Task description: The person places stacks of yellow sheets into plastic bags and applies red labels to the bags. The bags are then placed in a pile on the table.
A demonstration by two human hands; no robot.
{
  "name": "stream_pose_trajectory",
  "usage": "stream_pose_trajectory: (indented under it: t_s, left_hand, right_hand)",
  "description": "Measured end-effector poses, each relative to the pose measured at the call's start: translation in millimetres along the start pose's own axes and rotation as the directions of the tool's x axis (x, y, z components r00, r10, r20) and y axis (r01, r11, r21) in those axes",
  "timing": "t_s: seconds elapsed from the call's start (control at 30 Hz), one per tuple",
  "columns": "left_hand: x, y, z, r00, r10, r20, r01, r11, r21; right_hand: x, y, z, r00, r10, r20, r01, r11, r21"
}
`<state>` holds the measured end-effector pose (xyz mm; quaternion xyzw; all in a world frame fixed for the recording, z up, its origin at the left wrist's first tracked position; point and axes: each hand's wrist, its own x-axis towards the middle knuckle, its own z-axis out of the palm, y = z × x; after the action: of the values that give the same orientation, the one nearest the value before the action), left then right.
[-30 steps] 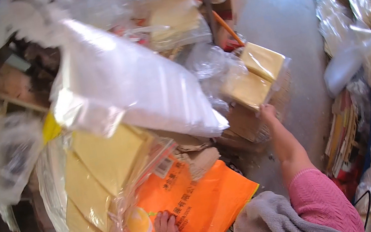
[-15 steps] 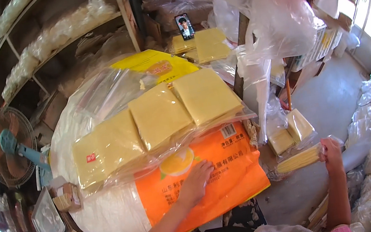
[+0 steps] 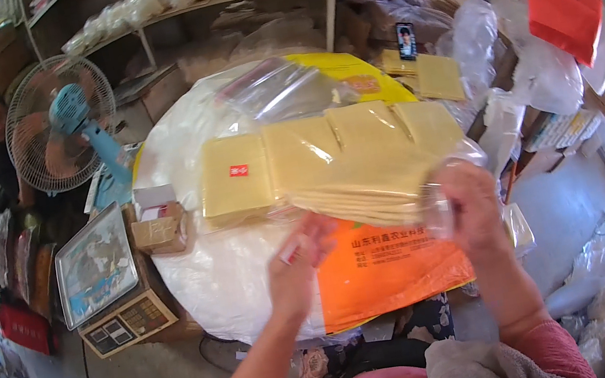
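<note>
My right hand (image 3: 467,204) is clenched on the end of a clear bag (image 3: 435,208) with a yellow pack (image 3: 366,206) of layered sheets in it. Pack sticks out leftward from my fist, tilted, layered edge facing me, over the far part of the orange printed sack (image 3: 391,278); can't tell if it touches the packs behind. My left hand (image 3: 302,258) is just below the pack's left end, fingers half curled, blurred; small pale-and-red patch at the fingers, can't tell if I'm gripping anything there. Behind: row of yellow packs (image 3: 302,140) side by side, leftmost with a red label (image 3: 239,171), on a rounded white-covered work surface (image 3: 203,291). Flat clear bags (image 3: 285,91) lie beyond, partly over a yellow sack (image 3: 345,64). Left side: small cardboard box (image 3: 161,234) near the surface's edge, scale (image 3: 97,265) with metal tray beside it, fan (image 3: 70,108) farther back. Phone (image 3: 407,41) upright at back right, beside more yellow sheets (image 3: 439,76). Grey towel (image 3: 476,369) by my right arm.
</note>
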<state>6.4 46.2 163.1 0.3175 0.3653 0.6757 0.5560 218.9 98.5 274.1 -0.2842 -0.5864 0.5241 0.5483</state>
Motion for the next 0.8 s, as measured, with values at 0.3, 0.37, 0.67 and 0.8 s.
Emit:
stream_pose_trajectory:
  t_s: [0.3, 0.37, 0.67, 0.8]
  left_hand:
    - [143, 90, -185, 0.947, 0.212, -0.241, -0.132, 0.942, 0.309]
    - [170, 73, -217, 0.949, 0.182, -0.259, -0.045, 0.888, 0.457]
    - [193, 54, -244, 0.896, 0.375, -0.237, -0.014, 0.558, 0.83]
    - [161, 29, -207, 0.851, 0.516, -0.096, -0.066, 0.286, 0.956]
  right_hand:
    - [54, 177, 210, 0.922, 0.021, 0.387, 0.091, 0.959, -0.268]
    - [58, 209, 226, 0.926, 0.121, 0.359, -0.003, 0.95, -0.311]
    - [58, 257, 226, 0.859, 0.411, 0.305, -0.376, 0.911, -0.169]
    - [32, 249, 173, 0.768, 0.467, 0.438, -0.514, 0.858, -0.014]
